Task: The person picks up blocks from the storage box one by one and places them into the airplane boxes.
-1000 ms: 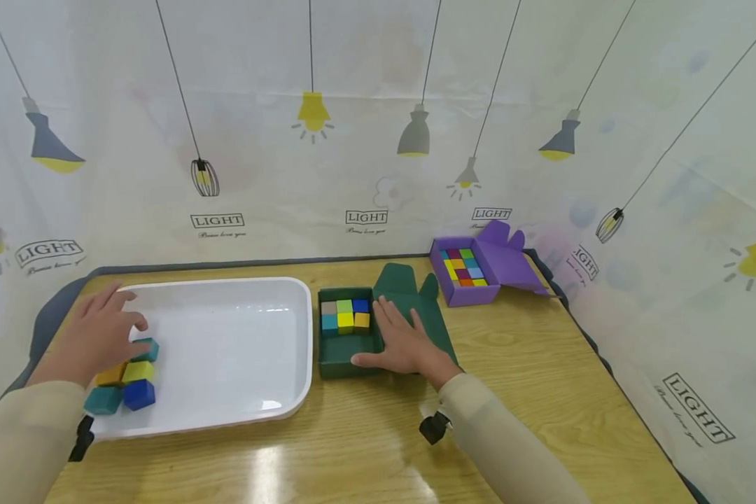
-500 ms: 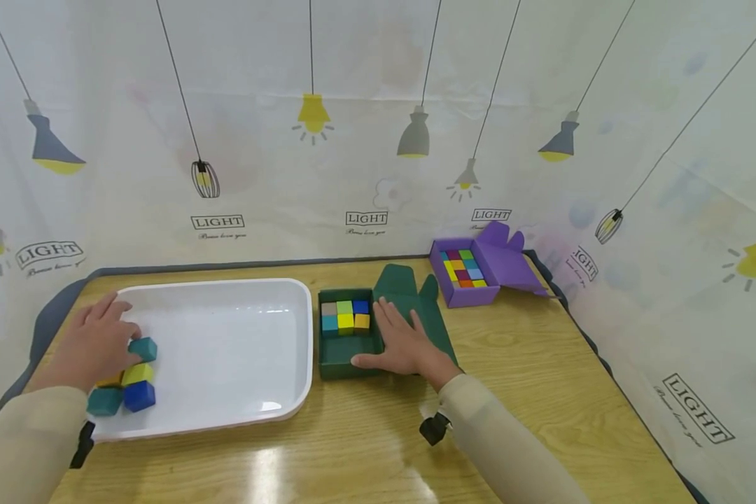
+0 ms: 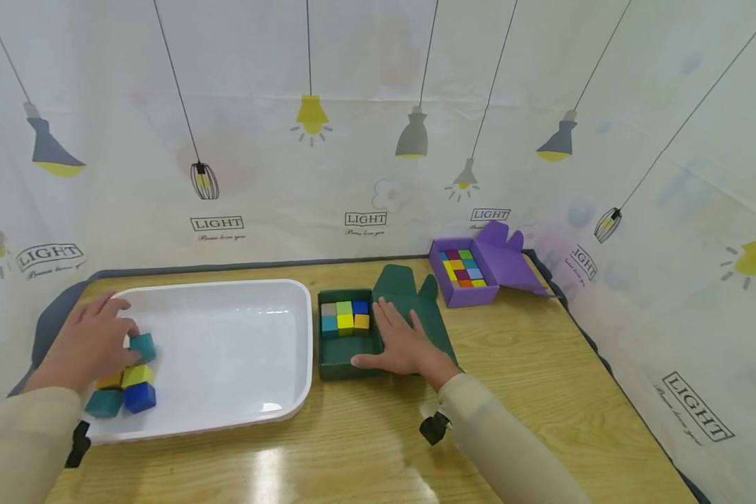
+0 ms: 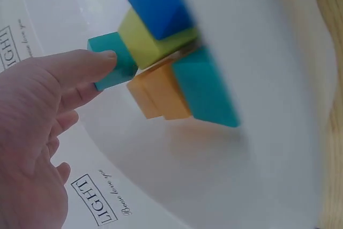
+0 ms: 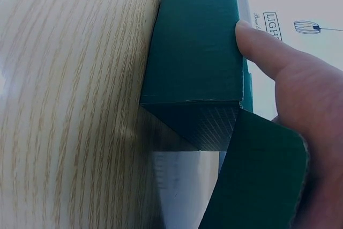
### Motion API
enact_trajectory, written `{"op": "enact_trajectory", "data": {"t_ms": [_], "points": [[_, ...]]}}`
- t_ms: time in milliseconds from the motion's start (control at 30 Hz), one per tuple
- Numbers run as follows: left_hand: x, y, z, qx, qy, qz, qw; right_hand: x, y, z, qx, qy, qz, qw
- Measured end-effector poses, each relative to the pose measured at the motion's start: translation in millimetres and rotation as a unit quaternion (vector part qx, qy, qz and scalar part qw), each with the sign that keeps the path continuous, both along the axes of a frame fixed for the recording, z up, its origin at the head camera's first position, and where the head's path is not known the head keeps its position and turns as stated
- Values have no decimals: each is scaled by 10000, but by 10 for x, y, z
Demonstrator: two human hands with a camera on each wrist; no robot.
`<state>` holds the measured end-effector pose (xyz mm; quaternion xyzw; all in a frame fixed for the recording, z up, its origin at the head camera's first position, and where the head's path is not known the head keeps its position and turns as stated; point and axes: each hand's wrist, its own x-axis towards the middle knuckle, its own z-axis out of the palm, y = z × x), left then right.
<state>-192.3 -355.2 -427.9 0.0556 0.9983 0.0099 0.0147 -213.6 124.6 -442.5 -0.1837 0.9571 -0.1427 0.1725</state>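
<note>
teal cube: left of frame, in white tray; likely light, stiff, sturdy, slightly slippery; pinch opposite sides
left hand: my thumb and fingers pinch that cube
right hand: my straight fingers rest on green box, frame centre
change: left fingers apart a second ago, now gripping

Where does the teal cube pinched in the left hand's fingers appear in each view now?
Head: the teal cube is well left of centre, below mid-height, pinched by the left hand.
Left wrist: the teal cube is left of centre, above mid-height.
Right wrist: not in it.
Shared landmark: boxed black LIGHT lettering on the pale wall, in all three views.
</note>
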Motion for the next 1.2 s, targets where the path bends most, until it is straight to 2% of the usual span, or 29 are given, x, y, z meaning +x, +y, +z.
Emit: {"op": "enact_trajectory", "data": {"t_ms": [133,200,433,733,933,1200], "points": [[-17,12,48,219,79,-13,9997,-2,-4,9,20,-24,-13,10000],[-26,38,71,171,129,-56,9998,-3,-4,11,7,-21,-6,10000],[-81,264,141,158,251,-400,9988,-1,-8,15,-41,17,3,10000],[-193,816,337,683,466,-848,9930,-6,4,9,-49,30,18,10000],[-262,1250,449,984,591,-1255,9854,-6,11,-5,-31,19,16,10000],[-320,1887,491,1158,678,-1937,9718,10,6,26,-119,12,14,9999]]}}
